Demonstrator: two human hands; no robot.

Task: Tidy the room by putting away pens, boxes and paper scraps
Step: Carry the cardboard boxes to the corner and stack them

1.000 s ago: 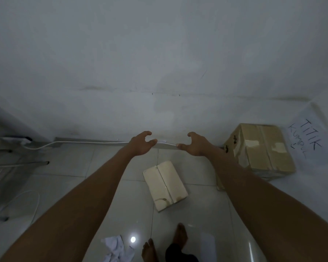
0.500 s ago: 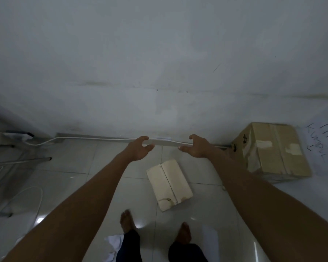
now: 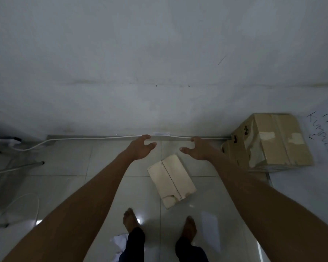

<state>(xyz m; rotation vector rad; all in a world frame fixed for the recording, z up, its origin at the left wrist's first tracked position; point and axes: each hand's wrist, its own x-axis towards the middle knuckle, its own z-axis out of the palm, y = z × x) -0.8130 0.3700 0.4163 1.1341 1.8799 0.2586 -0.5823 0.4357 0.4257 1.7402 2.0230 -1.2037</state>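
A small pale cardboard box (image 3: 171,179) lies flat on the tiled floor just ahead of my feet. My left hand (image 3: 140,149) and my right hand (image 3: 197,151) are stretched out above its far end, apart from each other, fingers loosely curved and holding nothing. A bigger brown cardboard box (image 3: 269,140) stands at the right against the wall. A crumpled white paper scrap (image 3: 119,241) lies on the floor by my left leg, partly hidden by it.
A white cable (image 3: 83,138) runs along the foot of the wall to a power strip (image 3: 2,141) at the left. Metal stand legs (image 3: 13,167) sit at the left. A white sheet with handwriting (image 3: 322,121) hangs at the right.
I have stepped forward; both feet now show below the small box, which sits nearer to me. Both hands stay stretched out and have dropped slightly toward it.
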